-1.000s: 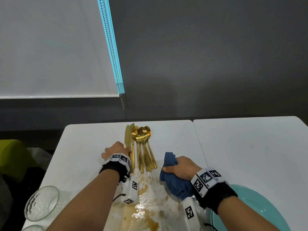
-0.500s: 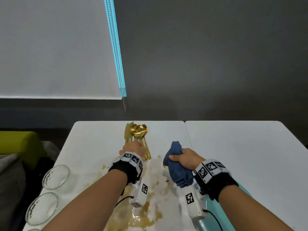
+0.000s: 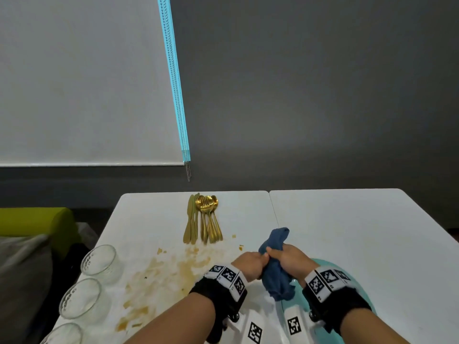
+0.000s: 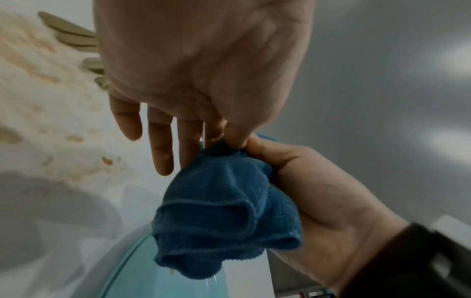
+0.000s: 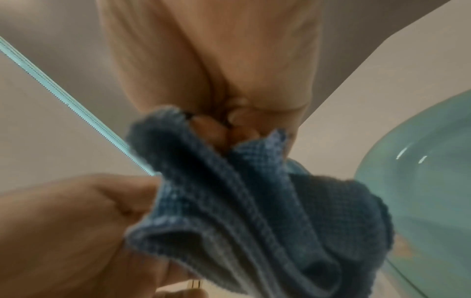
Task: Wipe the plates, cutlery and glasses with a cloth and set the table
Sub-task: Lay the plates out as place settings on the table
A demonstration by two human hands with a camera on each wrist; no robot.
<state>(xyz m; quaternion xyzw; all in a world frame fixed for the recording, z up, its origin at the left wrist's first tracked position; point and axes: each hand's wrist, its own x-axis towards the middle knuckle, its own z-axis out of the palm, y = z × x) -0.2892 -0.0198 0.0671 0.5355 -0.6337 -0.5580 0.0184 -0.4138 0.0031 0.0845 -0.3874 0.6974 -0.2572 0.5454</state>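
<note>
A: Biggest first. White table [image 3: 347, 232], two tops butted together, seam running toward 12 o'clock. Dried orange-brown spill [image 3: 159, 276] smeared across the left top, around 9 o'clock of the hands.

B: Containers?

A: Teal plate [image 3: 367, 289] at the near edge, about 5 o'clock of centre, mostly hidden by the right forearm. The part of its inside that shows in the right wrist view looks glossy and bare, with a little orange fleck on the rim near the cloth. Three clear glasses [image 3: 99, 260] in a row along the left table edge, 8 o'clock, lying tilted with mouths facing the camera; nothing visible inside any of them.

B: Cloth?

A: Blue cloth [image 3: 275, 269], bunched, held up above the plate's left rim, not resting on the table.

B: Hands?

A: Right hand [image 3: 289, 260] is fisted around the cloth's middle, fingers curled tight. Left hand [image 3: 249, 264] pinches the cloth's top with thumb and forefinger; its other fingers [image 4: 160, 145] hang straight. The two hands touch at the thumbs.

B: Cutlery?

A: Gold cutlery [image 3: 202, 219], at 12 o'clock of the spill, one tight bundle lying flat: knives on the left, spoons and a fork stacked on the right, handles pointing to 6 o'clock. Well apart from both hands.
</note>
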